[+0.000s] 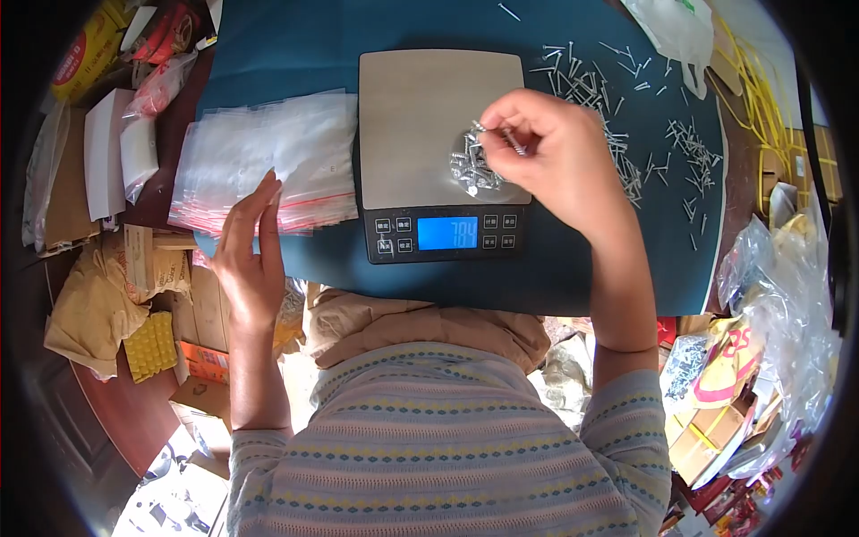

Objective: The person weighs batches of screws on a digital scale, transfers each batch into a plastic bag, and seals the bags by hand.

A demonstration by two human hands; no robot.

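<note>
A digital kitchen scale (420,134) lies on the dark green table cover, its blue display (447,234) lit with digits that look like 784. On the right of its plate sits a small pile of silver screws (472,166), seemingly in a clear round dish. Just over that pile, my right hand (546,148) is closed in a pinch on a few screws. To the left of the scale is a fanned stack of clear zip bags (268,161) with red seal lines. My left hand (250,251) rests its outstretched fingers on the stack's near edge.
Loose screws (582,85) are scattered right of the scale, with a smaller group (693,148) farther right. A white plastic bag (676,36) lies at the back right corner. Boxes and packets (112,152) crowd the left side; crumpled clear plastic (787,313) fills the right.
</note>
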